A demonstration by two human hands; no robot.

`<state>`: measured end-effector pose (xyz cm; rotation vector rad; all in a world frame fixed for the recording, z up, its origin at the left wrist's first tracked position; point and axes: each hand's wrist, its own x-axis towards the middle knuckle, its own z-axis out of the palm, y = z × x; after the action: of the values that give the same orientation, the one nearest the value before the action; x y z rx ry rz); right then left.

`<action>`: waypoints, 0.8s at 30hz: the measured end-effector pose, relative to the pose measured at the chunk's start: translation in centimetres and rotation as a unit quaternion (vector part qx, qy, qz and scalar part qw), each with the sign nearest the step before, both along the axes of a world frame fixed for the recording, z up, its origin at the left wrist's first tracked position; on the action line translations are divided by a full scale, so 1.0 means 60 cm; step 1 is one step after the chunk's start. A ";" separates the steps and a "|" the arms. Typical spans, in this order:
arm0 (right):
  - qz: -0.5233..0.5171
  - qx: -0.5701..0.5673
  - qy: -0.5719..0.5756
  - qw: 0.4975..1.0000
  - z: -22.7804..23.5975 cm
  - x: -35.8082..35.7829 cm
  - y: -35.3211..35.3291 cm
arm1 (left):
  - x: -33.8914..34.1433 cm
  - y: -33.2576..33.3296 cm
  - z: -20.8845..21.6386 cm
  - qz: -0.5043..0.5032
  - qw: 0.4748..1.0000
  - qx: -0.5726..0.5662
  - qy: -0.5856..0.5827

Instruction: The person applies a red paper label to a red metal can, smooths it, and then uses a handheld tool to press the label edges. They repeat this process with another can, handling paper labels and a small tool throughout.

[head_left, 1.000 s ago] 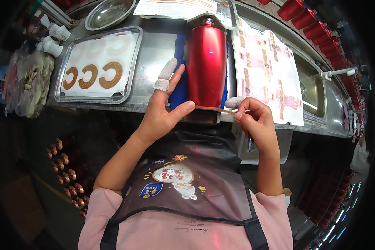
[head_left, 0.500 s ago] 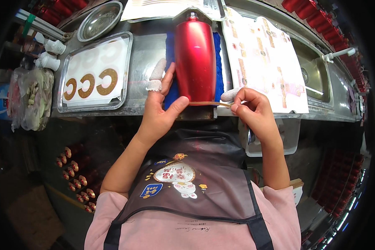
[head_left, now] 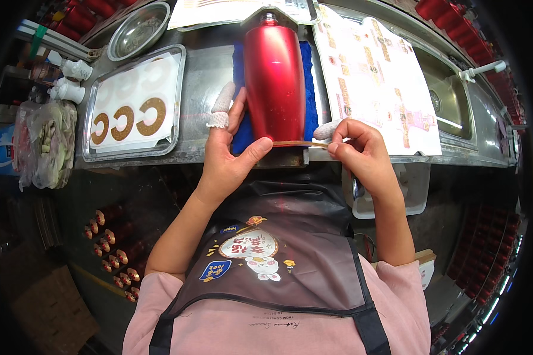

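Note:
A glossy red bottle [head_left: 276, 83] lies on a blue cloth [head_left: 239, 133], its neck pointing away from me and its base toward me. Across the near end of the bottle runs a thin gold-brown strip [head_left: 296, 143]. My left hand [head_left: 224, 157] steadies the bottle from the left, the thumb pressing the strip's left end against it. A white finger cot covers one left finger, which points up beside the bottle. My right hand [head_left: 364, 154] pinches the strip's free right end between thumb and finger, holding it out straight. One right finger also wears a white cot.
Left of the bottle is a metal tray [head_left: 182, 77] with gold C-shaped decals on white paper, and behind it a metal bowl [head_left: 139, 31]. Decal sheets [head_left: 367, 89] lie to the right, beside a sink [head_left: 465, 112]. A white bin [head_left: 417, 189] is below the counter's edge.
The whole view has shifted slightly. Both hands keep the same hold on the bottle and strip, with hardly any movement.

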<state>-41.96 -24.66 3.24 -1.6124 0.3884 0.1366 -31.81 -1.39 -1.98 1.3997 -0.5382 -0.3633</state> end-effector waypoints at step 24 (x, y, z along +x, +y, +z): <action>0.001 0.011 -0.005 1.000 -0.019 -0.004 -0.004 | -0.008 0.001 0.004 0.011 0.999 0.016 -0.028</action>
<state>-42.18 -24.88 2.10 -1.5912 0.3761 0.1346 -32.26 -1.33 -1.73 1.4480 -0.5648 -0.3169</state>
